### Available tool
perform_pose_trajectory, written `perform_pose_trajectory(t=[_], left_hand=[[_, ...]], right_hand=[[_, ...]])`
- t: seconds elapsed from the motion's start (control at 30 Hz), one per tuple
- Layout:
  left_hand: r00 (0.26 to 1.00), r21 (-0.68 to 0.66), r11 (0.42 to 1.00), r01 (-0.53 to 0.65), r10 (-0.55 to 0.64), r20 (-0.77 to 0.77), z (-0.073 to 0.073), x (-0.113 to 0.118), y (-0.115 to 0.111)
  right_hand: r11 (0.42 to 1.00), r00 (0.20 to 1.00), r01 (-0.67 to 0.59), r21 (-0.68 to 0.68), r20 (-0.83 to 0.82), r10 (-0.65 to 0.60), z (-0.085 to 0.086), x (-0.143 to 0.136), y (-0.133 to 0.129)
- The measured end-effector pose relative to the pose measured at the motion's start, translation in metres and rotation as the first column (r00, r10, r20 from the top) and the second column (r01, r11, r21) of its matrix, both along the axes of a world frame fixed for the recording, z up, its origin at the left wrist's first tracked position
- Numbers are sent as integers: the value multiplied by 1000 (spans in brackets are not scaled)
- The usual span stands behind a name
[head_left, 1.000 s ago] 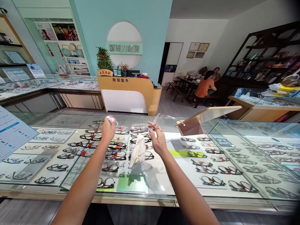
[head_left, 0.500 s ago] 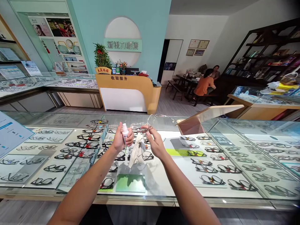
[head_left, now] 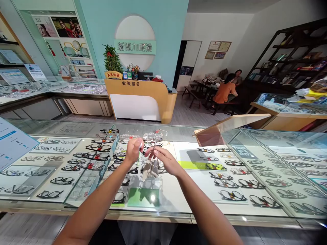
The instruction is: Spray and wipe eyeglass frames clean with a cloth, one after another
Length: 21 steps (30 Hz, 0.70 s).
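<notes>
The left hand (head_left: 133, 151) clasps a bottle (head_left: 140, 145) (mostly hidden) while the right hand (head_left: 167, 160) pinches eyeglasses (head_left: 153, 147).

Clear-glass display counter (head_left: 163, 216), pale wooden front edge

Rows of dark-rimmed eyeglasses (head_left: 232, 195) lie inside on its white floor (head_left: 170, 194), some over a lime-green strip (head_left: 189, 165). A green rectangular panel (head_left: 139, 201) shows near the front. On the glass top, right of centre, rests a slanted brown wooden board (head_left: 227, 126).

Left hand (head_left: 134, 150) gripping white bottle (head_left: 140, 145) near thin-framed glasses (head_left: 154, 144) in right hand (head_left: 167, 160), above glass display counter (head_left: 176, 194)
</notes>
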State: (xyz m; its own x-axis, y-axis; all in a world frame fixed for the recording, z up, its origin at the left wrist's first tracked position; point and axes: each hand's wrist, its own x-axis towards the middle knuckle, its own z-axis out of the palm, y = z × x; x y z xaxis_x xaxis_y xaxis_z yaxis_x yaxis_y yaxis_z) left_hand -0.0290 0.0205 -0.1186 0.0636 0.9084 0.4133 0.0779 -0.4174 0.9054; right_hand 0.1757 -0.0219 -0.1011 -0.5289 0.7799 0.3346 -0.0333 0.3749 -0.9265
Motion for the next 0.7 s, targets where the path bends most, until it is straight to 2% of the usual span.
perform_pose_trajectory(t=[0.17, 0.4, 0.47, 0.7], left_hand=[[987, 49, 995, -90, 96, -128, -6, -1, 0], [970, 87, 991, -103, 119, -214, -4, -5, 2], [966, 91, 992, -86, 105, -235, -4, -4, 0], [932, 87, 996, 10, 22, -363, -6, 7, -11]], right_hand=[[999, 999, -43, -29, -1, 43, -1, -6, -4], [995, 996, -87, -57, -12, 86, -3, -8, -6], [997, 997, -51, -64, -53, 48, -4, -7, -3], [980, 969, 189, -62, -152, -196, -12, -2, 10]])
